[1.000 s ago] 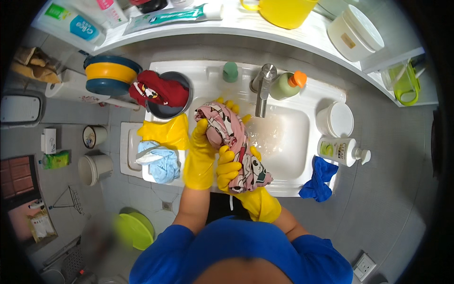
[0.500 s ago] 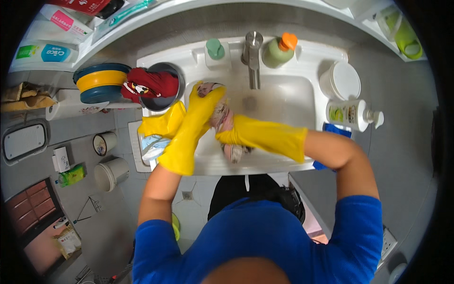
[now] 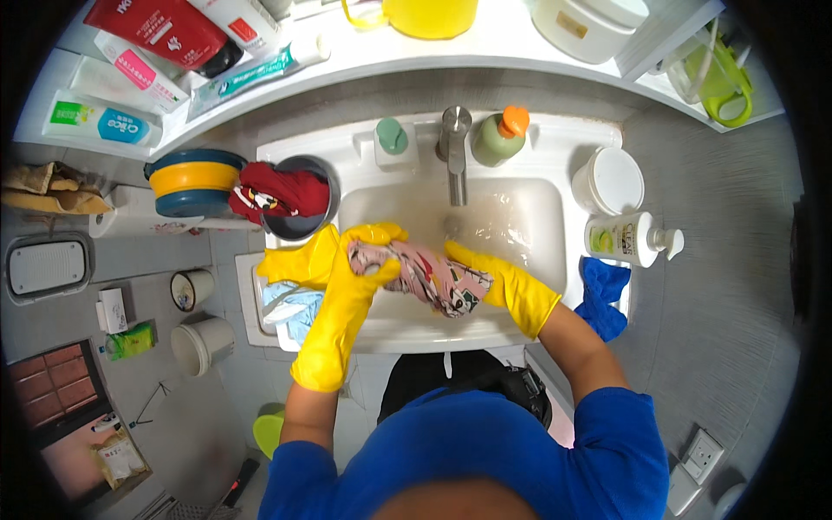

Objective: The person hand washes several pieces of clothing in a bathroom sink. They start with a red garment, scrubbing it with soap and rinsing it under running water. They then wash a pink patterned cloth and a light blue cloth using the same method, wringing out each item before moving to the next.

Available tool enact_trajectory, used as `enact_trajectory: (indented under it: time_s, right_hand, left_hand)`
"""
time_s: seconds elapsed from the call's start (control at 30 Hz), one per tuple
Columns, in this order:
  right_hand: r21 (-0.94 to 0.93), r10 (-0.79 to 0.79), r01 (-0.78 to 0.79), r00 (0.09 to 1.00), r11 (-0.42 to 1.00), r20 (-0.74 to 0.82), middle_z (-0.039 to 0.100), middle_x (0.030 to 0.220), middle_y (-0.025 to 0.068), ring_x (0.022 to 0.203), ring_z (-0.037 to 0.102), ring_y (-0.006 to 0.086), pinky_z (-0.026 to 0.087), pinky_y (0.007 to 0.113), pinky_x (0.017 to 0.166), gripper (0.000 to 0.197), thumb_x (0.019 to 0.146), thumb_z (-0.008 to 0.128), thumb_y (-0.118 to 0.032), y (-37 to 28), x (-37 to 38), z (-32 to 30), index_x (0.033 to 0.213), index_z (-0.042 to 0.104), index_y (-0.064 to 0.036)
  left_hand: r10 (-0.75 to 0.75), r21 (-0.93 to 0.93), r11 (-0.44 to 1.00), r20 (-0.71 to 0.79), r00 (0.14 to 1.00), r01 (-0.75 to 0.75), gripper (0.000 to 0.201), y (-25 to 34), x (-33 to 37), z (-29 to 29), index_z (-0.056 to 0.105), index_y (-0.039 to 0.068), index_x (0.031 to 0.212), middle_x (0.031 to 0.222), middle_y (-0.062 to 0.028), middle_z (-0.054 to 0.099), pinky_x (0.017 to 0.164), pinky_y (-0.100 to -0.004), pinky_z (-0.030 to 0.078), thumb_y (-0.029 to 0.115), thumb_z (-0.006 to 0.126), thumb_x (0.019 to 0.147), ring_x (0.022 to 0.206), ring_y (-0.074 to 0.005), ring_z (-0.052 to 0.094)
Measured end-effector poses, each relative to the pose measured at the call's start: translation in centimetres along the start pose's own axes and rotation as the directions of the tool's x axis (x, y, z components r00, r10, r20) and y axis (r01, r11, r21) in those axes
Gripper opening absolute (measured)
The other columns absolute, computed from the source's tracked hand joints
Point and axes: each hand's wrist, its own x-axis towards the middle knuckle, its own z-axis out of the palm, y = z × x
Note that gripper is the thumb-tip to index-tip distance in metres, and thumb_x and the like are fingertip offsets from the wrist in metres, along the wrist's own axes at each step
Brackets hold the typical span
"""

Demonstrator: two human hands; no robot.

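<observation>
A wet-looking pink cloth with a printed pattern (image 3: 440, 279) is bunched lengthwise over the near part of the white sink (image 3: 555, 186). Closed round its left end is my left hand (image 3: 368, 251), in a long yellow rubber glove. My right hand (image 3: 503, 277), gloved the same way, grips the right end, its fingers partly hidden behind the cloth. Water lies in the basin under the metal faucet (image 3: 458, 165). Left of my left hand, a yellow cloth (image 3: 299, 260) and a light blue cloth (image 3: 296, 308) lie by the sink's edge.
A dark red cloth (image 3: 282, 191) fills a grey basin (image 3: 303, 227) at the left. Along the right rim stand a white tub (image 3: 611, 180), a white pump bottle (image 3: 620, 238) and a blue cloth (image 3: 602, 295). A green bottle with an orange top (image 3: 503, 139) stands behind. A white shelf (image 3: 364, 61) overhangs the back.
My right hand has moved right and its forearm has swung down. The pink cloth, upright and tightly bunched before, now stretches sideways between both hands. The view has shifted, showing more of the shelf.
</observation>
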Motion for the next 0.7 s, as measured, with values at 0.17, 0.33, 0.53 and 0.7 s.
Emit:
enact_trajectory:
  time_s: [0.17, 0.33, 0.53, 0.7]
  right_hand:
    - [-0.689, -0.112, 0.557, 0.809, 0.464, 0.577, 0.055, 0.137, 0.0083, 0.118, 0.056, 0.0232, 0.049, 0.038, 0.100, 0.041, 0.095, 0.062, -0.023, 0.0, -0.1, 2.0, 0.132, 0.054, -0.0062]
    - [0.016, -0.203, 0.215, 0.896, 0.977, 0.396, 0.055, 0.133, 0.0109, 0.119, 0.054, 0.0248, 0.044, 0.039, 0.106, 0.031, 0.105, 0.041, -0.020, 3.3, 2.2, 3.1, 0.130, 0.052, -0.0053]
    - [0.141, -0.464, 0.442, 0.847, 0.886, 0.261, 0.055, 0.133, 0.0162, 0.120, 0.054, 0.0326, 0.042, 0.044, 0.107, 0.051, 0.100, 0.046, -0.046, 6.0, 4.1, 3.3, 0.133, 0.051, -0.0070]
    - [0.636, -0.307, 0.195, 0.949, 0.746, 0.070, 0.060, 0.126, 0.0139, 0.115, 0.058, 0.0314, 0.045, 0.045, 0.104, 0.047, 0.095, 0.061, -0.037, 2.5, 3.3, 6.5, 0.128, 0.054, -0.0044]
  left_hand:
    - [0.215, 0.250, 0.911, 0.387, 0.897, -0.327, 0.054, 6.3, -1.5, 2.4, 0.060, 0.009, 0.113, 0.122, -0.0123, 0.061, 0.095, -0.0377, 0.048, 0.004, 0.086, 0.066, 0.110, -0.0280, 0.060]
    - [0.284, 0.204, 0.888, 0.462, 0.840, -0.413, 0.053, 7.5, -2.8, 5.0, 0.061, 0.011, 0.108, 0.121, -0.0119, 0.061, 0.101, -0.0438, 0.043, 0.005, 0.088, 0.063, 0.119, -0.0344, 0.055]
    - [0.418, 0.119, 0.887, 0.205, 0.885, -0.446, 0.054, 6.1, -4.9, 5.3, 0.063, 0.011, 0.105, 0.119, -0.0118, 0.062, 0.102, -0.0461, 0.043, 0.008, 0.091, 0.059, 0.121, -0.0354, 0.056]
    - [0.369, -0.066, 0.918, -0.222, 0.903, -0.391, 0.064, 1.8, -7.1, 5.0, 0.061, 0.012, 0.114, 0.124, -0.0163, 0.060, 0.103, -0.0462, 0.044, 0.011, 0.092, 0.059, 0.123, -0.0341, 0.055]
